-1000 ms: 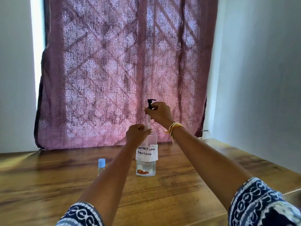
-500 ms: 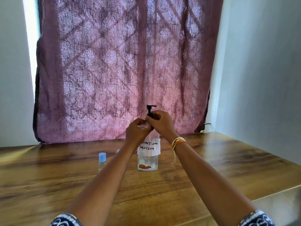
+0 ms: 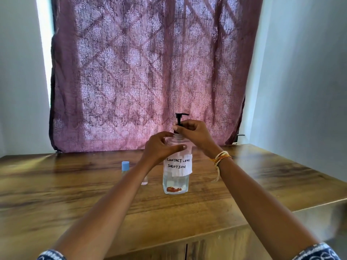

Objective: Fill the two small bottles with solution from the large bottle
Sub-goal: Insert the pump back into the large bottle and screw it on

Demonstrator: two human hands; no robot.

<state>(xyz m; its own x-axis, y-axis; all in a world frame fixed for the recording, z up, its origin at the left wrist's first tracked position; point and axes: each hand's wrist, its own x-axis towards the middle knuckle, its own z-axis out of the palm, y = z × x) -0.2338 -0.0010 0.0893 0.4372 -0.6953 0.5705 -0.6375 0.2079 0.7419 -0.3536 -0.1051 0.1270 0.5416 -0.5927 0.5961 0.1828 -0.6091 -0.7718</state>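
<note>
The large clear bottle (image 3: 176, 177) stands upright on the wooden table (image 3: 75, 194), with a white label reading "contact lens solution". My left hand (image 3: 161, 148) grips its shoulder. My right hand (image 3: 195, 134) pinches the collar of the black pump top (image 3: 180, 118) at the bottle's neck. To the left stands a small bottle with a blue cap (image 3: 125, 167). A second small bottle (image 3: 144, 181) shows only its lower part behind my left forearm.
A maroon patterned curtain (image 3: 146, 72) hangs behind the table's far edge. White walls close in on the left and the right. The table's front edge runs below my forearms, with a cabinet front (image 3: 206, 248) under it.
The pump top, which my right hand held lifted above the bottle, has come down to the neck. My left hand has slid from the neck to the bottle's shoulder. The camera has tilted down.
</note>
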